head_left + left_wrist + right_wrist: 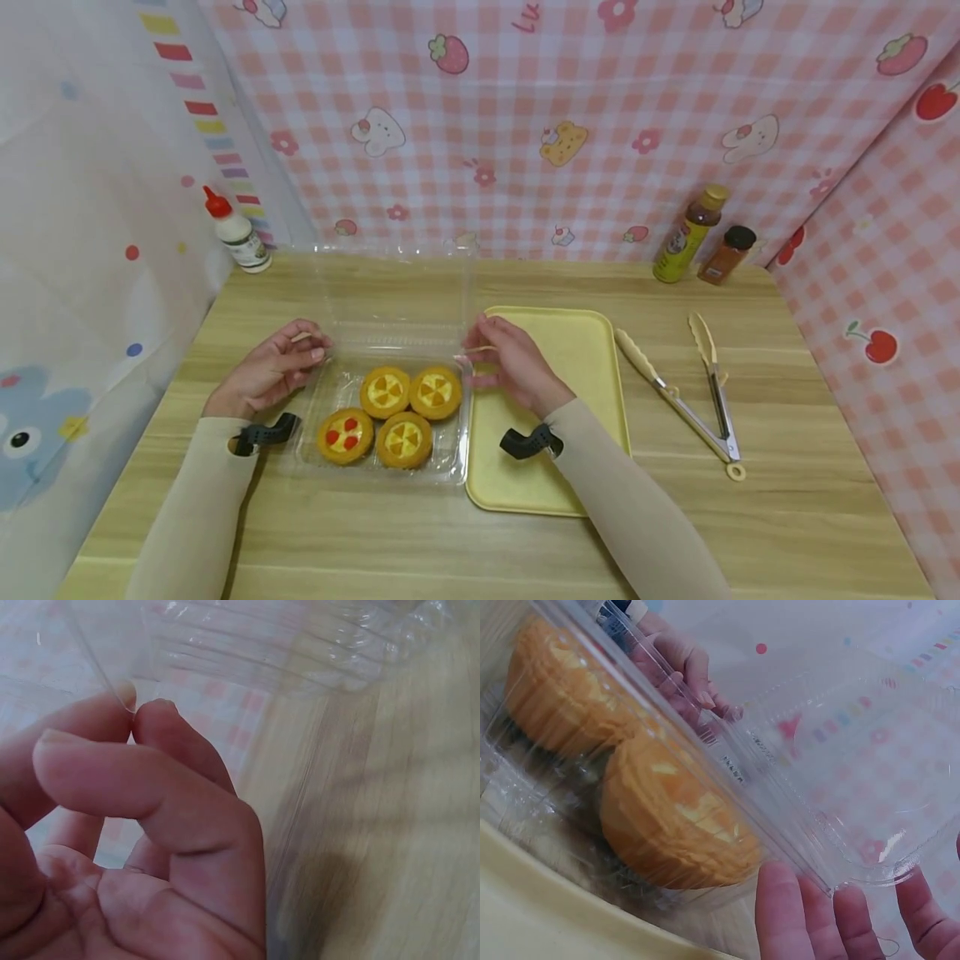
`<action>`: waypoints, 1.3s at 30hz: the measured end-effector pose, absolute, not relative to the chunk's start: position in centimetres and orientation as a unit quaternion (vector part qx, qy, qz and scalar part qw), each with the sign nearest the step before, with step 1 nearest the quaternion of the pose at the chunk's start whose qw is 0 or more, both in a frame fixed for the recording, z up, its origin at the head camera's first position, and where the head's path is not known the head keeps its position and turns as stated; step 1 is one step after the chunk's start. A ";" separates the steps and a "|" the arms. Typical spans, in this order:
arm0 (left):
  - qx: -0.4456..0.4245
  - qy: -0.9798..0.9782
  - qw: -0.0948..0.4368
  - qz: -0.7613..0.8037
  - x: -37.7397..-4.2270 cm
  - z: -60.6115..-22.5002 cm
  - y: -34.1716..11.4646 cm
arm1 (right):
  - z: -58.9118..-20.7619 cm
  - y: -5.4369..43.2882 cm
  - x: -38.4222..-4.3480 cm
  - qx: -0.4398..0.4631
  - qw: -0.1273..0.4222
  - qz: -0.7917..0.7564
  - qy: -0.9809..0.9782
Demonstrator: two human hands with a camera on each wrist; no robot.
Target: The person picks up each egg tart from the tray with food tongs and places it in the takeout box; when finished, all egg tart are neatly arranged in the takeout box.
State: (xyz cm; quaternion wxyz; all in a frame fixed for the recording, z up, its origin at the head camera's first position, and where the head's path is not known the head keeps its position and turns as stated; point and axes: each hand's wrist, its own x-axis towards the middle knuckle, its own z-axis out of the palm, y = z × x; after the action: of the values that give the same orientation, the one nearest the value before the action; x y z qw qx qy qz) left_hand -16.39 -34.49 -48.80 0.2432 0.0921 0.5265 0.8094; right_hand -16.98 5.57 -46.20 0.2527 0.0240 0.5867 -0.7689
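A clear plastic clamshell box (pixel 442 454) stands with its clear lid (pixel 397 287) raised at the back. Inside the base sit several egg tarts (pixel 405 440), most topped with yellow wedges; one tart (pixel 345 436) has red pieces. My left hand (pixel 273 367) is at the box's rear left corner. Its fingertips pinch the thin plastic edge, as the left wrist view shows. At the rear right corner, my right hand (pixel 517 360) touches the plastic with fairly straight fingers (pixel 784 915), spread along the hinge side and the lid's corner.
A yellow tray (pixel 547 492) lies right beside the box, partly under my right forearm. Farther right rest spread tongs (pixel 723 417). A squeeze bottle with a red cap (pixel 243 237) stands at the back left. A yellow-green bottle (pixel 686 242) and a spice jar (pixel 726 257) stand at the back right.
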 end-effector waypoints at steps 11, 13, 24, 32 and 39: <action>0.090 0.573 0.226 0.782 -16.1 -48.4 -34.5 | -46.3 5.7 -16.6 0.008 0.250 -0.775 0.581; 0.103 0.586 0.231 0.769 -15.8 -48.1 -34.9 | -46.3 5.8 -16.5 0.003 0.249 -0.773 0.583; 0.166 0.607 0.251 0.735 -14.1 -47.6 -36.5 | -46.5 6.3 -15.3 -0.046 0.250 -0.715 0.651; 0.171 0.618 0.193 0.743 -12.0 -47.9 -35.8 | -46.7 6.8 -13.1 -0.057 0.258 -0.678 0.686; 0.127 0.735 0.150 0.649 -8.9 -47.3 -35.3 | -47.1 7.4 -11.3 -0.069 0.273 -0.674 0.683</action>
State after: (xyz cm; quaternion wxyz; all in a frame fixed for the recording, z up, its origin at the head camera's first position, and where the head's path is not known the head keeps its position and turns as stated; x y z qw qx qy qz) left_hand -8.94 -35.27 -47.34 0.1503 0.1268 0.7352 0.6487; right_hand -11.33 7.36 -47.15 0.2729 -0.0687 0.6833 -0.6737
